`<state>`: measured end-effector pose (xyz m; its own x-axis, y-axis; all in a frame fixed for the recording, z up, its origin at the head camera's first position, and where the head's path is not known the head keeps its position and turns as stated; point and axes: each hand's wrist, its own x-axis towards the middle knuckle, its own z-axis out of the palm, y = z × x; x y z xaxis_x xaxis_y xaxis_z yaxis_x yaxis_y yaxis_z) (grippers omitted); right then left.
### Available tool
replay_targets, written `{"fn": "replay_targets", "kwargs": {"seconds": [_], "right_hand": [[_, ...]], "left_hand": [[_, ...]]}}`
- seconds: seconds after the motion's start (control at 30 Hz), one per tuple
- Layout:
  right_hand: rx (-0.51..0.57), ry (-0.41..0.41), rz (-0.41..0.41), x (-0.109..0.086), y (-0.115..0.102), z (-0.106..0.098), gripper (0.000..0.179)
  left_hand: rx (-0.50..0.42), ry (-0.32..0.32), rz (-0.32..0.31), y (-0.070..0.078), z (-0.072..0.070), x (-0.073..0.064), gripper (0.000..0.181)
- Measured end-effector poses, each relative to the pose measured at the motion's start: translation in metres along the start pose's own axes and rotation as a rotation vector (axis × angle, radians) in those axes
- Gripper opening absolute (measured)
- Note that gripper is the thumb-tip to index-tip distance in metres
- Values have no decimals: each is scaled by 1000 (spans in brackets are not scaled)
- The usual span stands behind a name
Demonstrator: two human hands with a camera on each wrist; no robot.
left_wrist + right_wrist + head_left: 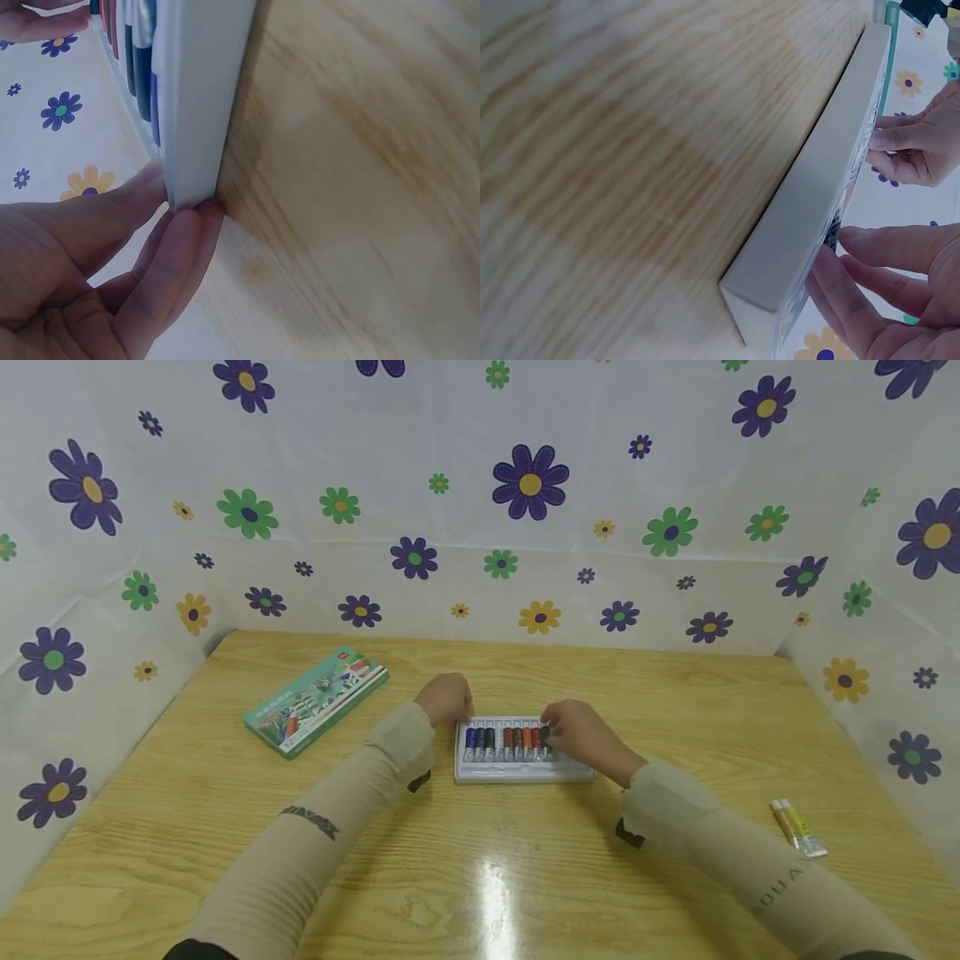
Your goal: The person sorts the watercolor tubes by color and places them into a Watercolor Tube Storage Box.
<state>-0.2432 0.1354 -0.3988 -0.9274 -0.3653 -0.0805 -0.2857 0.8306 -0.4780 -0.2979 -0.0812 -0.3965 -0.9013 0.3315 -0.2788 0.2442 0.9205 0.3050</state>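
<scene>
Sleeved arms point(322, 835) reach the tray point(517, 772); only head view shows loose tubes point(800, 827).

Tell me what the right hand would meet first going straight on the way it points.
The right hand, at the dark tube, would probably first meet the red tube beside it in the white tray, though depth is unclear.

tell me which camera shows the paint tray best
The head view: it shows the paint tray from above, with its row of tubes. Left wrist shows one wall and some tubes; right wrist shows mostly its long side.
</scene>
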Motion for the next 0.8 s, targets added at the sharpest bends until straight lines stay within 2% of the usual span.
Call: {"fn": "replay_targets", "kwargs": {"seconds": [0.13,0.5,0.63,0.8], "right_hand": [[10,-6,-8,-3,1,-1,27],[-34,11,-110,-2,3,-1,23],[-27,4,-110,-3,3,-1,23],[41,-14,-59,-4,4,-1,25]], "left_hand": [[16,0,11,-2,1,2,7],[10,-10,1,-1,0,1,7],[5,-8,3,-1,0,2,7],[4,-9,2,-1,0,1,6]]}}
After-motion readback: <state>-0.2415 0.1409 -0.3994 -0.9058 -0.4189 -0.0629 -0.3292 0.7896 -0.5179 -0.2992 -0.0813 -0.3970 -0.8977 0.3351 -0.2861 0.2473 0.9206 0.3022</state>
